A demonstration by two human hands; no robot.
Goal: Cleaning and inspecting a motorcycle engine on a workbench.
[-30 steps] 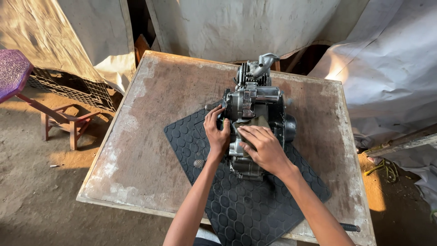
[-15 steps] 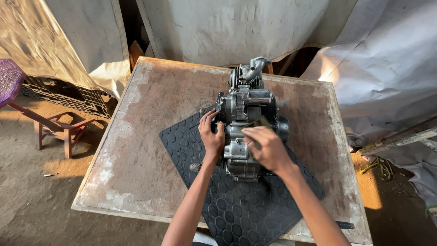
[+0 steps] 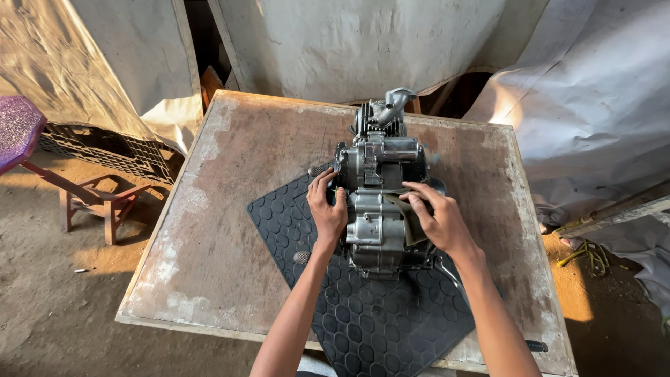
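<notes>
I see a worn, square wooden table (image 3: pixel 230 230) carrying a black hexagon-patterned rubber mat (image 3: pixel 377 328), and on the mat stands a grey metal engine block (image 3: pixel 380 188). My left hand (image 3: pixel 326 209) grips the engine's left flank, fingers curled around it. My right hand (image 3: pixel 436 220) presses a small dull cloth (image 3: pixel 412 216) flat against the casing, fingers extended together.

We are in a rough, makeshift repair workshop, partly outdoors. A worn, stained wooden worktop (image 3: pixel 230 230) stands on a bare dirt floor (image 3: pixel 63 307), with a black rubber mat (image 3: pixel 377 328) under a small metal engine (image 3: pixel 380 195). Grey tarpaulins (image 3: pixel 356 42) hang as walls all around, and a wooden stool (image 3: pixel 91 202) sits on the dirt nearby.
</notes>
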